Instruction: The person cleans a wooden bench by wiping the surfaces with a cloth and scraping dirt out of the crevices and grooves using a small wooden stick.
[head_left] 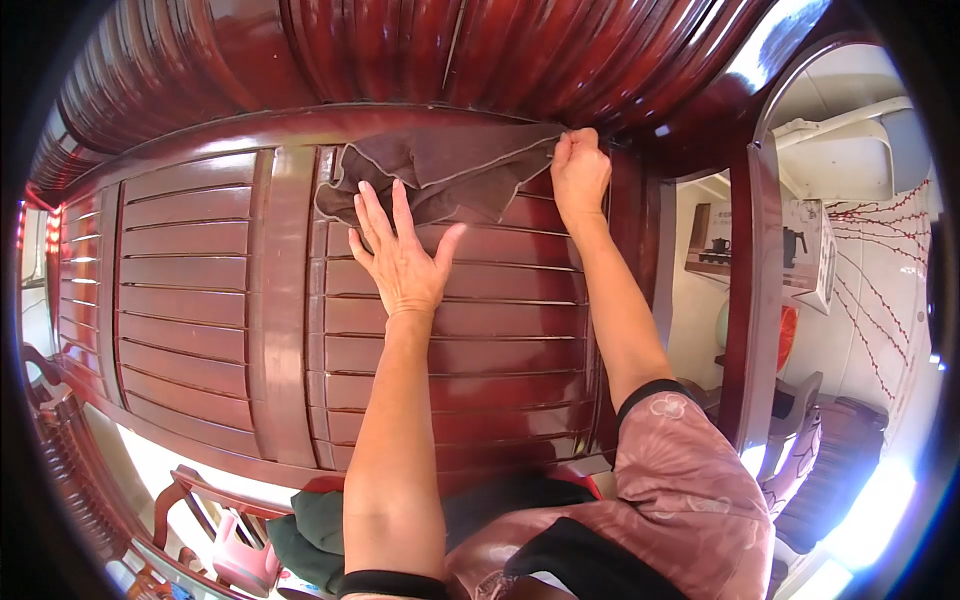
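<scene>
A dark brown cloth (450,160) with pale stitched edges lies bunched along the back of a reddish-brown slatted wooden bench seat (450,350). My left hand (400,255) rests with spread fingers at the cloth's near edge, its fingertips on the fabric. At the back right corner of the seat, my right hand (580,175) pinches one corner of the cloth between thumb and fingers. The cloth stretches between the two hands, with loose folds at its left end.
The curved wooden backrest (400,50) rises behind the seat. A wooden armrest post (755,300) stands at the right. Past it are a printed cardboard box (810,250), red-budded branches (870,215) and a pale chair (835,160). A pink container (243,555) is at lower left.
</scene>
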